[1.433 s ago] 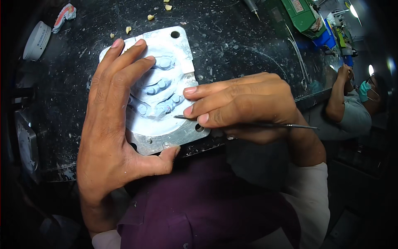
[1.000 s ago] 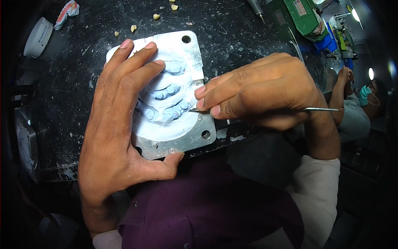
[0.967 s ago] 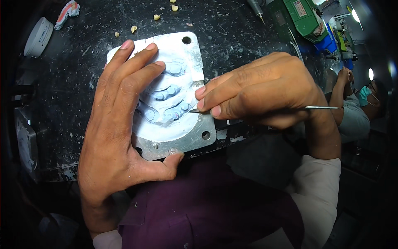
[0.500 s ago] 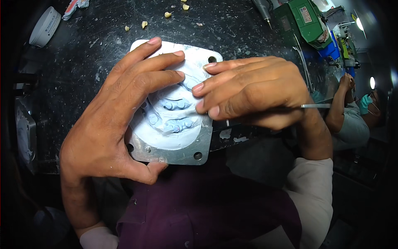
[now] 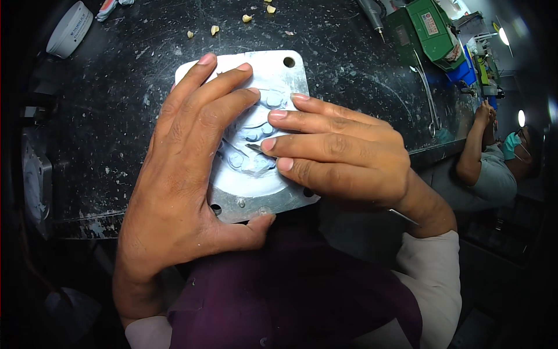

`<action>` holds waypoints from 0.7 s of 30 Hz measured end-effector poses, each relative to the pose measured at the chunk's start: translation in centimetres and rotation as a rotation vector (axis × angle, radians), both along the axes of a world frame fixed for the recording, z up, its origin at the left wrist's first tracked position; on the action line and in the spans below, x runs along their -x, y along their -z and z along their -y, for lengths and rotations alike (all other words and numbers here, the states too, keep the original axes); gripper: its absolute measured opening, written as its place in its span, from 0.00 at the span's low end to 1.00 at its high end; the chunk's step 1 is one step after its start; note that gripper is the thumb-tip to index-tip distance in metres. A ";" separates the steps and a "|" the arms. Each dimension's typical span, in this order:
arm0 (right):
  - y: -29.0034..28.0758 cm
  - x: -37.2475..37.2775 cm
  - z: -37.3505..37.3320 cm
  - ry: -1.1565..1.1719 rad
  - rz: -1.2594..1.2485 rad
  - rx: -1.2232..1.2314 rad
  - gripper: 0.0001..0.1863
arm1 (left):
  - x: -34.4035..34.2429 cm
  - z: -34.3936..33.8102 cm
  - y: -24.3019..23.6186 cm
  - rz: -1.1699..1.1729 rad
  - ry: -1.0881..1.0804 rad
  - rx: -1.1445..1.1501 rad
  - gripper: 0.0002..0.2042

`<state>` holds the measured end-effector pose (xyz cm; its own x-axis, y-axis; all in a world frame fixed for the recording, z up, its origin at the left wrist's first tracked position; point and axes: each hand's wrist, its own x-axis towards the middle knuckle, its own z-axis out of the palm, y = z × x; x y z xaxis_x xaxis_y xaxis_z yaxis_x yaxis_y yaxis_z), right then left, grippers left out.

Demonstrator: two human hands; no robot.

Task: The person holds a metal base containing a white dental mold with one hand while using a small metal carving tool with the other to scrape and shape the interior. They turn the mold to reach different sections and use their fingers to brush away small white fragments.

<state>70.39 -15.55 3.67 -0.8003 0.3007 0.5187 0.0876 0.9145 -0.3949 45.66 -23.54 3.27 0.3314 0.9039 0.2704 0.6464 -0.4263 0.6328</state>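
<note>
My left hand [image 5: 180,157] spans a squarish metal flask [image 5: 276,200], fingers over its far left side and thumb on the near edge. White plaster [image 5: 250,185] fills the flask, with bluish tooth-shaped forms [image 5: 235,160] moulded in a curve. A slim metal hand tool [image 5: 254,148] is pinched in my right hand [image 5: 349,151]. Its dark tip touches or nearly touches the plaster among the forms. The other end of the tool shows below my right wrist; its middle is hidden by the hand. The flask tilts a little in my grip.
Several small yellowish tooth-like pieces [image 5: 247,18] lie on the scratched black bench [image 5: 133,81]. A white tub [image 5: 70,30] stands far left, above another metal flask [image 5: 36,180]. Rightward are a handpiece [image 5: 372,17], a looped metal instrument [image 5: 429,96], a green box [image 5: 427,32] and a masked person [image 5: 488,157].
The flask has turned counterclockwise, its near side swinging right. My left hand moved right with it. My right hand brought the tool's tip onto or close over the plaster, its handle end now lower.
</note>
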 end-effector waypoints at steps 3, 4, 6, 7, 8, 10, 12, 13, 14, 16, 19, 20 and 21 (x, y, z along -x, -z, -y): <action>0.1 0.1 0.2 0.011 -0.003 -0.070 0.06 | -0.1 0.0 -0.2 -0.014 -0.011 0.008 0.51; 0.4 0.0 0.3 0.018 -0.027 -0.027 0.07 | -0.3 0.1 -0.1 -0.005 -0.023 0.011 0.51; 0.5 0.2 0.5 0.026 -0.054 0.016 0.07 | -0.4 0.2 0.0 0.002 -0.034 0.014 0.51; 0.5 0.3 0.6 0.035 -0.050 0.012 0.07 | -0.5 0.2 -0.1 -0.003 -0.043 0.017 0.51; 0.4 0.4 0.8 0.046 -0.044 0.011 0.08 | -0.5 0.4 -0.1 -0.005 -0.051 0.023 0.51; 0.8 0.3 0.8 0.047 -0.057 0.001 0.09 | -0.5 0.5 -0.1 -0.003 -0.049 0.022 0.51; 0.9 0.3 0.7 0.048 -0.069 -0.016 0.09 | -0.4 0.4 -0.1 -0.002 -0.046 0.014 0.51; 0.9 0.4 0.7 0.049 -0.070 -0.038 0.09 | -0.4 0.3 -0.1 -0.005 -0.043 0.010 0.51; 0.8 0.3 0.7 0.047 -0.071 -0.060 0.09 | -0.4 0.4 -0.1 -0.007 -0.042 0.006 0.51; 0.8 0.2 1.0 0.057 -0.070 -0.036 0.09 | -0.5 0.5 0.0 -0.001 -0.039 -0.001 0.52; 0.6 0.2 0.8 0.052 -0.066 0.078 0.08 | -0.4 0.4 0.3 0.006 -0.042 -0.003 0.52; 0.4 0.1 0.8 0.041 -0.060 0.167 0.08 | -0.5 0.4 0.3 0.010 -0.043 0.004 0.52; 0.4 0.0 0.8 0.043 -0.060 0.166 0.08 | -0.5 0.4 0.2 0.010 -0.040 0.003 0.52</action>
<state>70.37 -16.34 3.30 -0.7539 0.4197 0.5055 0.0970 0.8321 -0.5461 46.15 -23.95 3.06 0.2920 0.9174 0.2706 0.6565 -0.3980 0.6408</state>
